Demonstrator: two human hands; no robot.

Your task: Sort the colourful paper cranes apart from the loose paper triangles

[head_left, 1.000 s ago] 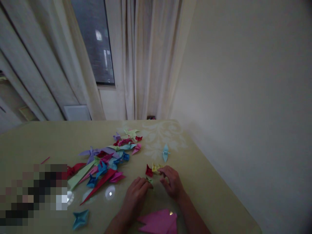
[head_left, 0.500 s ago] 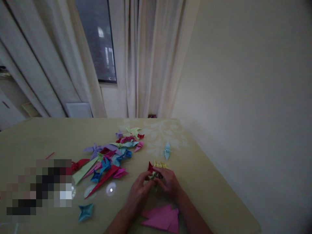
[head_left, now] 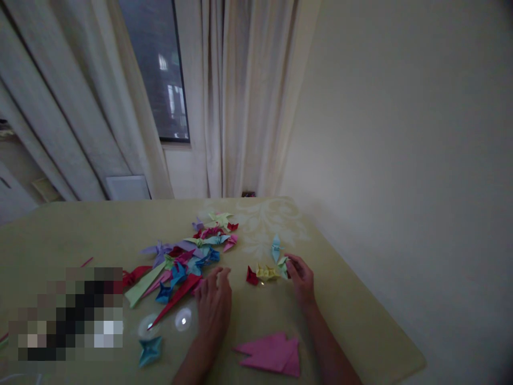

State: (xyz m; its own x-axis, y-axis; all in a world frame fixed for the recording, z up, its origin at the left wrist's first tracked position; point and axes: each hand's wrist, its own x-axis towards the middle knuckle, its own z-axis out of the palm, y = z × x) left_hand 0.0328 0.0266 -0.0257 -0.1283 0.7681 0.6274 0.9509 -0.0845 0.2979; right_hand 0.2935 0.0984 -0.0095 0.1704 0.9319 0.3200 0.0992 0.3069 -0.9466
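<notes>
My right hand (head_left: 301,278) pinches a pale green origami piece (head_left: 284,267) between thumb and fingers, just right of a yellow origami piece (head_left: 267,272). A small red folded paper (head_left: 251,276) sits against the yellow one's left side. Behind my right hand lies a light blue origami piece (head_left: 276,248). My left hand (head_left: 215,302) is open and holds nothing; its fingers point forward beside the right edge of a pile of coloured origami (head_left: 180,262). Folded pink paper (head_left: 270,354) lies between my forearms.
A teal star-shaped origami (head_left: 150,351) lies at the front left of the table (head_left: 340,331). A pixelated patch hides part of the table's left side. Curtains (head_left: 256,107) and a window stand beyond the far edge, with a wall on the right.
My hands have parted. The right one has carried the pale green piece to the right of the yellow one; the left has let go and moved left towards the pile.
</notes>
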